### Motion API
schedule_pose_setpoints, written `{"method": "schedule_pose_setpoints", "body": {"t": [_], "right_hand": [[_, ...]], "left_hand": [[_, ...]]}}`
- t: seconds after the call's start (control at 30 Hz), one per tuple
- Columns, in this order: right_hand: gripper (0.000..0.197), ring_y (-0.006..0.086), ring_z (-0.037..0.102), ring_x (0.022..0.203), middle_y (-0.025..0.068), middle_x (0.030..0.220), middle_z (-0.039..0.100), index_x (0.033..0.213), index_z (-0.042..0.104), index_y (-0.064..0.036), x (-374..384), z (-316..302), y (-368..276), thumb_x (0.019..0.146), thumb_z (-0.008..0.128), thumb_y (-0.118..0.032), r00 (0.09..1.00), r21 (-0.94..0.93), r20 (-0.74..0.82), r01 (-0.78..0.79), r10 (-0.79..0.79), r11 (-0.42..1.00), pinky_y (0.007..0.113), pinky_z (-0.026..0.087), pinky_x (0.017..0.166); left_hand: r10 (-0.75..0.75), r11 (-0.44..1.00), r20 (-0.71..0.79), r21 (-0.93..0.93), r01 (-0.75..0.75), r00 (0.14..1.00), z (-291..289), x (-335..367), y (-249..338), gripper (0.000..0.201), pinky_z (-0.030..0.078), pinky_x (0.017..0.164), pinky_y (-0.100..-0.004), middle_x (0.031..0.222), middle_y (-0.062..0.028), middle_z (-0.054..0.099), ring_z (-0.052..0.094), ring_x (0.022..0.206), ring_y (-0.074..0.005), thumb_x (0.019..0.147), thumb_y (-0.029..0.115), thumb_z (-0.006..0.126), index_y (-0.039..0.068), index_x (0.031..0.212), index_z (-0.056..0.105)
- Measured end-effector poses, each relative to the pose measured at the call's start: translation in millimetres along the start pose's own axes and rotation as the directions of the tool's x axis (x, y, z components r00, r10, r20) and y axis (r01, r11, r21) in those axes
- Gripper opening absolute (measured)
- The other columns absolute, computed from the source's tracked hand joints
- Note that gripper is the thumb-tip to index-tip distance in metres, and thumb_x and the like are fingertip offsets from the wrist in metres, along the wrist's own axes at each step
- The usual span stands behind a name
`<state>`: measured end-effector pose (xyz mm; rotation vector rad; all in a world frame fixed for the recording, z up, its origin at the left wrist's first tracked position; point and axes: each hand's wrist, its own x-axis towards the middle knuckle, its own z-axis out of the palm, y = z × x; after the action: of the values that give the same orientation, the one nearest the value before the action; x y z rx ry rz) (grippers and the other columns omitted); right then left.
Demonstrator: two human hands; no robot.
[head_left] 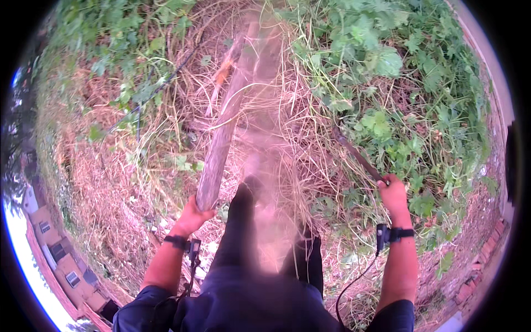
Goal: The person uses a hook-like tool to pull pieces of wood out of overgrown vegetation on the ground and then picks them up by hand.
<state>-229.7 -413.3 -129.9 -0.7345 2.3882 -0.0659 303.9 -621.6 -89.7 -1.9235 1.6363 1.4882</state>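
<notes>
My left hand (193, 216) is wrapped round the near end of a thick, weathered wooden log (220, 145). The log slants away from me, its far part lying among dry stems. My right hand (393, 193) grips a thin dark stick (358, 155), which points forward and left into the vines; its far end is hidden there. Beside the log lies a shorter broken piece of wood (223, 73) with an orange-brown patch. A blurred smear down the middle of the head view hides part of the ground and my legs.
Green leafy vines (381, 61) grow thick at the far right and far left. Dry stems (293, 127) cover the ground between. A thin dark cord or branch (160, 87) crosses the left side. Bricks (480, 260) line the right edge; a building (66, 265) shows at lower left.
</notes>
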Motion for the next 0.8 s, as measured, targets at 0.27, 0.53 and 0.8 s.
{"method": "schedule_pose_setpoints", "body": {"t": [0.27,0.53,0.8], "right_hand": [[0.035,0.0185,0.057,0.054,0.0113,0.072,0.064,0.112,0.061,0.0015,-92,-22,87,0.089,0.059,-0.025,0.981,0.413,0.189,-0.118,0.041,0.903,0.033,0.046,0.052],[0.023,0.0079,0.035,0.034,0.0024,0.059,0.053,0.098,0.056,-0.0029,-261,-82,148,0.095,0.054,-0.026,0.941,0.732,0.292,-0.334,0.169,0.594,0.024,0.023,0.029],[0.027,0.0080,0.034,0.033,0.0042,0.061,0.053,0.106,0.055,0.0004,-361,-54,130,0.095,0.054,-0.024,0.953,0.770,0.166,-0.287,0.255,0.570,0.024,0.022,0.029]], "left_hand": [[-0.043,0.987,0.026,-0.153,0.046,0.999,56,-208,-13,0.079,0.048,0.091,-0.0343,0.113,-0.0193,0.060,0.061,0.100,-0.0262,0.074,0.027,0.080,-0.013,0.128,0.037],[0.008,0.893,0.133,-0.447,0.052,0.991,53,-209,-6,0.076,0.048,0.089,-0.0340,0.112,-0.0179,0.061,0.060,0.100,-0.0229,0.076,0.030,0.078,-0.010,0.128,0.041],[-0.011,0.998,-0.070,0.056,0.015,0.997,-19,-267,-143,0.082,0.045,0.095,-0.0369,0.117,-0.0251,0.060,0.059,0.109,-0.0325,0.069,0.035,0.078,-0.010,0.128,0.043]]}}
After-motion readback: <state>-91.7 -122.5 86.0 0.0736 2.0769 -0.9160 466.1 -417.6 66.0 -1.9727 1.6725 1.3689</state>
